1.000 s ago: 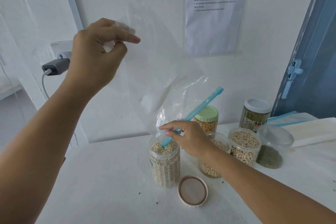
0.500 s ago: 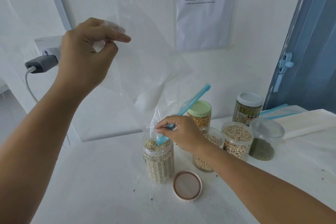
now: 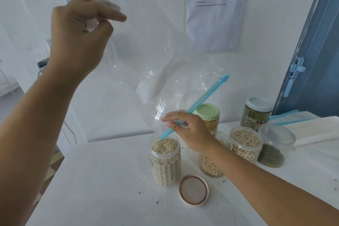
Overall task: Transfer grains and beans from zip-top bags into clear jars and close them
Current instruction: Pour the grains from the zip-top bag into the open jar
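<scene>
Jars: six: grain jar (image 3: pixel 165 161), bean jars (image 3: pixel 211 167) (image 3: pixel 245 145), green-lidded (image 3: pixel 209 117), white-lidded (image 3: pixel 257 113), dark-green-filled (image 3: pixel 273 150)
Loose lids: one (image 3: pixel 193 190)
Held bags: one (image 3: pixel 156 57)
Hands: two (image 3: pixel 78 33) (image 3: pixel 190 130)
Wall sheets: one (image 3: pixel 216 11)

Your right hand (image 3: pixel 190 130) now pinches the blue zip strip (image 3: pixel 200 101) slightly higher than before, so the strip's lower end sits just above the grain jar (image 3: pixel 165 161) mouth rather than dipping into it. Your left hand (image 3: pixel 80 29) looks motion-blurred.
</scene>
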